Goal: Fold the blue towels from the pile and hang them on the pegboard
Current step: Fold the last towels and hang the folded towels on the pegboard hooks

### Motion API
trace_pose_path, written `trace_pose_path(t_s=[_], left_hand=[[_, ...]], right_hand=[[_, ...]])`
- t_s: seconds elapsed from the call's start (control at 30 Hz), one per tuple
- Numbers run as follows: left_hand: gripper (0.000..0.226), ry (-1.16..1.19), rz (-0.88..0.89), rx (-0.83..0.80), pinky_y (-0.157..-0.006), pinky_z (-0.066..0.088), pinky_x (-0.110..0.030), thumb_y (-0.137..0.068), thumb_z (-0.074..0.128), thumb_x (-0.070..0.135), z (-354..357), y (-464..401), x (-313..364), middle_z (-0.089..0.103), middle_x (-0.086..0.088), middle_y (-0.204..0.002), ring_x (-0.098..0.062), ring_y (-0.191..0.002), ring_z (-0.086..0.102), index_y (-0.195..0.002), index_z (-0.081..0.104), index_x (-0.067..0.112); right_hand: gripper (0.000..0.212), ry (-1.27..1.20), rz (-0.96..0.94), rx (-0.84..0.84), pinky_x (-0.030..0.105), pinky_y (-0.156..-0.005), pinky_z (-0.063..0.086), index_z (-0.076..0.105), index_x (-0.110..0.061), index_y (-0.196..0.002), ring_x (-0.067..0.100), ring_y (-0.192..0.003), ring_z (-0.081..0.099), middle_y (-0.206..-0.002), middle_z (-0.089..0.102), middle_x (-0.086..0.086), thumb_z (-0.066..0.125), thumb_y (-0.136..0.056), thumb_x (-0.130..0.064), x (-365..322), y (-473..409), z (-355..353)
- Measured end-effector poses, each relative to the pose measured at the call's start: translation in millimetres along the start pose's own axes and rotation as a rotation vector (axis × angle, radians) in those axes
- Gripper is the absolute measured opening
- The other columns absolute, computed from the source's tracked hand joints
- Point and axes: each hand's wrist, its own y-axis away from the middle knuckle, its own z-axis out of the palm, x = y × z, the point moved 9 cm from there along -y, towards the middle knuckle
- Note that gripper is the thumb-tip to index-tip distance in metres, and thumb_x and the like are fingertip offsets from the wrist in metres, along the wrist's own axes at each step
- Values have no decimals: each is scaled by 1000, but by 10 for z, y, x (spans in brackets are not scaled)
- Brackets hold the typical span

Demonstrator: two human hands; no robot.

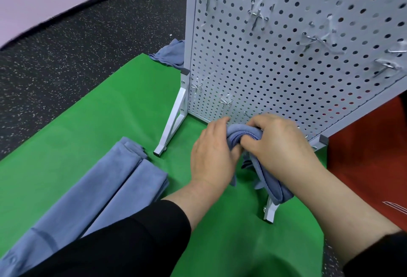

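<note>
Head view: looks down at two hands working low in front of a white pegboard [286,61] that stands on a green mat [110,111].
Held towel: a folded blue towel [237,134] is bunched between both hands just in front of the bottom edge of the pegboard; its free end [271,186] hangs down under the right wrist toward the mat.
Left hand: the left hand [212,155] has its fingers curled round the left side of the folded blue towel, thumb side up, gripping it.
Right hand: the right hand [279,142] has its fingers curled over the top of the same towel, pinching the fold against the left hand.
Other towels: two long folded towels [114,184] lie side by side on the mat to the left of the hands, partly under the black left sleeve [132,243]; a crumpled towel [171,53] lies beyond the pegboard's left edge, at the far corner of the mat.
Pegboard: tilted in the frame, with metal hooks [256,16] in several holes; the upper hooks carry nothing; its white feet [174,122] rest on the mat.
Surroundings: dark speckled floor [77,45] to the left, a red surface [370,166] to the right.
</note>
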Motion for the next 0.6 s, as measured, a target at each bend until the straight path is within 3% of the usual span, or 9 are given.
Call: trace_pose_path(t_s=[0.1,0.27,0.37,0.5,0.6], left_hand=[[60,-5,-52,-13,-96,45,-38,-86,69,18,-48,-33,-134,56,3,-137,-22,-122,55,-142,47,24],[56,-41,39,-99,-95,46,-36,-87,62,4,-93,-41,-281,59,-1,-134,-26,-115,59,-139,51,21],[42,6,24,-129,-86,42,-27,-91,60,10,-112,-25,-370,63,7,-124,-19,-105,58,-129,54,27],[28,49,-76,-65,-82,51,-34,-92,60,27,-173,-69,-493,68,12,-111,-17,-95,61,-119,61,35],[30,132,-60,-40,-86,50,-33,-93,59,27,-149,-157,-427,68,9,-113,-16,-99,60,-123,64,32]], right_hand=[[8,52,-22,-28,36,-70,37,64,-21,-86,21,-83,52,-89,59,-4,62,-86,-29,-6,48,39],[6,85,-16,5,38,-73,44,60,-25,-87,20,-83,52,-92,55,-7,60,-87,-31,17,108,66],[3,20,21,25,40,-76,47,59,-27,-89,19,-86,54,-96,57,-8,59,-89,-30,52,139,110],[3,-155,81,114,44,-79,49,61,-26,-89,17,-88,55,-96,59,-9,58,-90,-26,143,169,138],[11,-286,105,223,41,-81,48,65,-29,-95,12,-92,55,-100,60,-13,56,-90,-24,194,176,77]])
